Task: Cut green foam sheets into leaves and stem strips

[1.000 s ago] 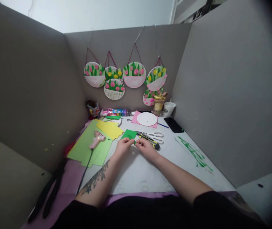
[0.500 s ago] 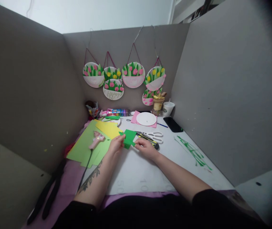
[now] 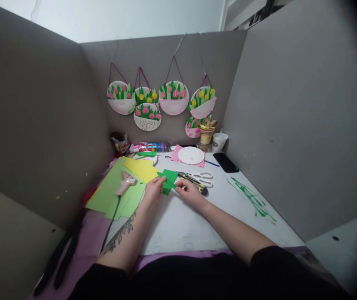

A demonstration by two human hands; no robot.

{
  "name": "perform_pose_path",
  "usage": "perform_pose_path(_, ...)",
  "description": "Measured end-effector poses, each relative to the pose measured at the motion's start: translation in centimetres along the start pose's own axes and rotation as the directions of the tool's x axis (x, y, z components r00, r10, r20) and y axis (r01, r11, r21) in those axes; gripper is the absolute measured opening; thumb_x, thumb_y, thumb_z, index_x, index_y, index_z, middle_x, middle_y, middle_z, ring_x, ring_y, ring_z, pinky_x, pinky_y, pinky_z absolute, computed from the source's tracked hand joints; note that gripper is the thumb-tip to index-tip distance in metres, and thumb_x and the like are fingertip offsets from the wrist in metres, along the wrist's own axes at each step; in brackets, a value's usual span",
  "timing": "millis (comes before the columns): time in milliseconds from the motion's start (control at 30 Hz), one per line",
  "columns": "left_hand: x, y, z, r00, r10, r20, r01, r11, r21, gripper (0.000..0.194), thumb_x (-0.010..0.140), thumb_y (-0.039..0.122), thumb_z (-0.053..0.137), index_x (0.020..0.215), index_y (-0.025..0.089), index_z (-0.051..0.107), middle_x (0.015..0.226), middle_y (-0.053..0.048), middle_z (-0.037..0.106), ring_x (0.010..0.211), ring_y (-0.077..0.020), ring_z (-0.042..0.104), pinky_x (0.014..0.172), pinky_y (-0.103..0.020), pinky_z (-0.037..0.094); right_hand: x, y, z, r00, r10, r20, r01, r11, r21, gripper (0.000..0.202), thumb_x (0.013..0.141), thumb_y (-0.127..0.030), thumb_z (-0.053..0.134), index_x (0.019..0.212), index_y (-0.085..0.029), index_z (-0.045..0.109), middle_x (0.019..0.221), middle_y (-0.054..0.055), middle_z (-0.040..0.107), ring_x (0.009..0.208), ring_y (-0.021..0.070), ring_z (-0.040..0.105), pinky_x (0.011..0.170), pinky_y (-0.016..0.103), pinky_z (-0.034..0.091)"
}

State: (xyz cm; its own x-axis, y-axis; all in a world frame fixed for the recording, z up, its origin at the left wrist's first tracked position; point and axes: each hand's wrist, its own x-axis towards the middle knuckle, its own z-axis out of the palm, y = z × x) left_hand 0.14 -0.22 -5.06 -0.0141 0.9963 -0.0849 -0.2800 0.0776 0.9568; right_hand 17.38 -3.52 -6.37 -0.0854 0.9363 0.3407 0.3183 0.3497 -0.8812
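Observation:
My left hand [image 3: 155,188] pinches pieces of dark green paper [image 3: 169,176], one of them a narrow strip with a pointed end at its fingertips. My right hand [image 3: 188,192] is at the right end of the strip, fingers curled; whether they still grip it is too small to tell. Just beyond my right hand lie a yellow-and-black cutter [image 3: 201,189] and white-handled scissors [image 3: 204,178]. Left of my left hand, a pink glue gun [image 3: 126,183] rests on light green sheets [image 3: 106,192], beside yellow paper [image 3: 141,169].
A white paper plate [image 3: 191,155] lies on pink paper at the back. To the right are a black phone [image 3: 226,162], a white cup [image 3: 219,143] and green paper scraps [image 3: 250,196]. Decorated plates [image 3: 174,98] hang on the grey partition [image 3: 162,54].
The camera view has shifted slightly. The fingers of my right hand have loosened a little at the strip's right end. My left hand stays on the green paper.

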Motion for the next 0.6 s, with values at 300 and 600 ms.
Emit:
perform_pose_path(300, 1.4, 1.7, -1.3, 0.989, -0.090, -0.116, 0.067, 0.980, -0.188, 0.042, 0.048, 0.038, 0.085, 0.063, 0.016, 0.053, 0.045, 0.010, 0.036, 0.040, -0.0029, 0.031, 0.040, -0.019, 0.019, -0.2, -0.7, -0.3, 0.999, 0.036, 0.033, -0.035, 0.999, -0.040, 0.019, 0.078, -0.031, 0.060, 0.065, -0.018, 0.059, 0.069, 0.000, 0.059, 0.066, 0.0144, 0.052, 0.062, 0.026, 0.039)
perform_pose_path(600, -0.3, 1.3, 0.0, 0.998, -0.041, 0.039, 0.044, 0.994, -0.097, 0.048, 0.056, 0.054, 0.080, 0.076, 0.015, 0.061, 0.065, 0.001, 0.057, 0.051, -0.0064, 0.045, 0.043, -0.019, 0.024, 0.0, -0.1, -0.6, 0.995, 0.096, -0.024, -0.094, 0.994, 0.049, 0.024, 0.079, -0.038, 0.058, 0.066, -0.018, 0.057, 0.065, 0.000, 0.056, 0.064, 0.0146, 0.049, 0.059, 0.026, 0.040)
